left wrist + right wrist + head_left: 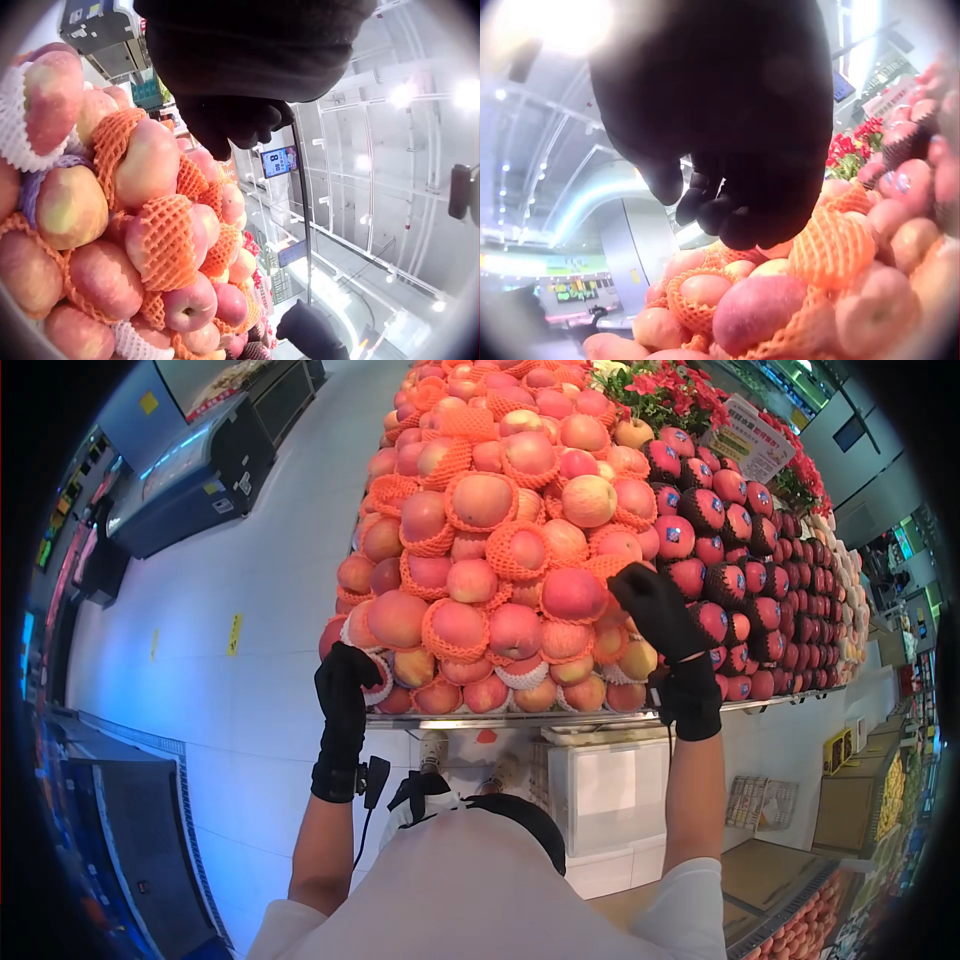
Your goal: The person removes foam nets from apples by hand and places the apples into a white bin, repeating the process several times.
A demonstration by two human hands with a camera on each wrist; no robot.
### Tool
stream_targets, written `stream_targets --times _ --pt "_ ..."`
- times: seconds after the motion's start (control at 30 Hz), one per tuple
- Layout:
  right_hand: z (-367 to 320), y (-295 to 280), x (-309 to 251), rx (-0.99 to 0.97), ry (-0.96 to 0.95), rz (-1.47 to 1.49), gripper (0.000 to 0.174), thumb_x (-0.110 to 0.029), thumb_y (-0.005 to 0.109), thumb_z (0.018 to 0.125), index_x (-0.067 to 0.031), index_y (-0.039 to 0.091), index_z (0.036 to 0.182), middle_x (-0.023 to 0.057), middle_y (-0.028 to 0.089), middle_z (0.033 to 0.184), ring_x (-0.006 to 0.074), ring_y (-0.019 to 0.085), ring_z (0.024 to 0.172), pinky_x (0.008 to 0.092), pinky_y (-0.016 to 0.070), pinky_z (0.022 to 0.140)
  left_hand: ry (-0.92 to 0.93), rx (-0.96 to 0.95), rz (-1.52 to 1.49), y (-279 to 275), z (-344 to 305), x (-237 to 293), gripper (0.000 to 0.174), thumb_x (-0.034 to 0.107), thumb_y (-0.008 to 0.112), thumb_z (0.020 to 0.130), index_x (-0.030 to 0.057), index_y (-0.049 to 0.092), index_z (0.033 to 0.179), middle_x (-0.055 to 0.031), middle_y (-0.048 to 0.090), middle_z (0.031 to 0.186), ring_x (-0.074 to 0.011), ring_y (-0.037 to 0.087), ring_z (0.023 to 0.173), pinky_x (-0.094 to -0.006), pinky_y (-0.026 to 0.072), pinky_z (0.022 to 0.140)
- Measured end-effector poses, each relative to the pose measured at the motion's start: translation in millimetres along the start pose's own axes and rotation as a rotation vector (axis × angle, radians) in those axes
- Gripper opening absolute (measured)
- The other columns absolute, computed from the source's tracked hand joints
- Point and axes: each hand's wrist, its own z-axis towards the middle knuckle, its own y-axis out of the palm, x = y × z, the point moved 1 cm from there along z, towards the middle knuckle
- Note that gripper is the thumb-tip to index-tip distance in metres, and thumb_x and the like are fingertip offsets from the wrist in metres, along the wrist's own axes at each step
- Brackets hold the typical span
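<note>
My left hand (345, 685), in a black glove, is at the front left corner of the apple pile. Its fingers are loosely bent beside an apple in a white foam net (378, 678); nothing shows in them. In the left wrist view the gloved fingers (247, 127) hang above netted apples (146, 161). My right hand (658, 615), also black-gloved, hovers over the pile's right side, fingers bent. Its fingertips come close to an orange foam net (606, 566) and a large red apple (573, 595). The right wrist view shows the bent fingers (720, 214) with no fruit in them.
Dark red apples in black nets (705, 510) fill the display's right side. Red flowers (670, 390) and a printed sign (750, 438) stand behind. A metal rail (520, 720) edges the front, with a white bin (615, 790) below. Pale floor (230, 580) stretches to the left.
</note>
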Motion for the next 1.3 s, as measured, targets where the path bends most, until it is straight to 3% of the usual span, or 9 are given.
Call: stream_targets --times 0.2,0.47,0.57,0.6,0.7,0.73,0.93,1.13,1.3 --pt "93 -5 -28 -0.017 -0.097 -0.101 0.057 -0.020 0.073 0.086 -0.0081 0.046 0.135 0.0153 0.057 0.119 0.0230 0.059 0.102 0.0357 0.0496 0.088 -0.183 0.112 -0.105 -18 17 -10 0.031 0.025 0.044 0.105 0.0018 0.059 0.092 0.0008 0.052 0.070 -0.0063 0.044 0.060 -0.0231 0.0340 0.056" --pt "208 16 -42 -0.087 -0.419 -0.373 0.037 -0.019 0.072 0.082 -0.0088 0.063 0.116 0.0170 0.064 0.115 0.0341 0.062 0.108 0.0390 0.0511 0.091 -0.159 0.120 -0.100 -47 35 -17 0.021 0.014 0.049 0.102 -0.0033 0.061 0.102 -0.0029 0.058 0.078 -0.0094 0.050 0.065 -0.0253 0.0417 0.064" --pt "240 33 -57 -0.221 -0.535 -0.563 0.029 -0.020 0.069 0.082 -0.0130 0.068 0.111 0.0170 0.063 0.124 0.0319 0.060 0.115 0.0430 0.0492 0.094 -0.207 0.146 -0.075 -61 40 -24 0.019 0.012 0.052 0.100 -0.0028 0.061 0.105 -0.0047 0.061 0.085 -0.0110 0.056 0.072 -0.0264 0.0452 0.068" --pt "257 39 -49 -0.346 -0.449 -0.642 0.035 -0.014 0.066 0.084 -0.0193 0.068 0.119 0.0180 0.048 0.145 0.0350 0.054 0.123 0.0446 0.0408 0.106 -0.238 0.155 -0.056 -66 42 -26 0.018 0.012 0.053 0.099 -0.0025 0.061 0.107 -0.0053 0.062 0.087 -0.0118 0.058 0.075 -0.0268 0.0465 0.070" --pt "288 64 -35 -0.273 -0.464 -0.860 0.035 -0.021 0.067 0.082 -0.0281 0.070 0.116 0.0116 0.049 0.147 0.0446 0.042 0.133 0.0497 0.0426 0.104 -0.265 0.142 -0.078 -77 47 -32 0.019 0.011 0.055 0.098 -0.0015 0.061 0.111 -0.0067 0.064 0.094 -0.0143 0.062 0.083 -0.0284 0.0496 0.077" --pt "296 73 -36 -0.307 -0.423 -0.892 0.038 -0.025 0.066 0.082 -0.0336 0.069 0.119 0.0077 0.039 0.155 0.0522 0.035 0.135 0.0546 0.0399 0.106 -0.262 0.132 -0.099 -80 50 -33 0.020 0.011 0.056 0.097 -0.0011 0.061 0.113 -0.0072 0.065 0.097 -0.0151 0.063 0.085 -0.0290 0.0504 0.079" --pt "316 118 -39 -0.255 -0.234 -1.018 0.044 -0.018 0.056 0.085 -0.0303 0.063 0.127 0.0085 0.039 0.153 0.0500 0.039 0.130 0.0652 0.0392 0.098 -0.265 0.105 -0.132 -77 80 -21 0.026 0.006 0.058 0.095 -0.0007 0.059 0.120 -0.0097 0.063 0.115 -0.0177 0.062 0.103 -0.0298 0.0502 0.092" --pt "309 99 -40 -0.167 -0.379 -0.909 0.042 -0.012 0.056 0.085 -0.0117 0.062 0.127 0.0153 0.053 0.139 0.0430 0.051 0.121 0.0499 0.0464 0.098 -0.243 -0.007 -0.101 -66 125 -17 0.046 0.008 0.063 0.093 0.0016 0.050 0.136 -0.0106 0.057 0.131 -0.0183 0.055 0.118 -0.0340 0.0444 0.102" --pt "277 66 -51 0.137 -0.339 -0.438 0.040 -0.015 0.067 0.084 -0.0029 0.064 0.122 0.0203 0.061 0.126 0.0343 0.060 0.114 0.0394 0.0480 0.097 -0.332 -0.252 0.212 -69 177 -41 0.066 0.022 0.068 0.092 0.0083 0.038 0.149 -0.0115 0.047 0.145 -0.0210 0.048 0.128 -0.0371 0.0401 0.107"
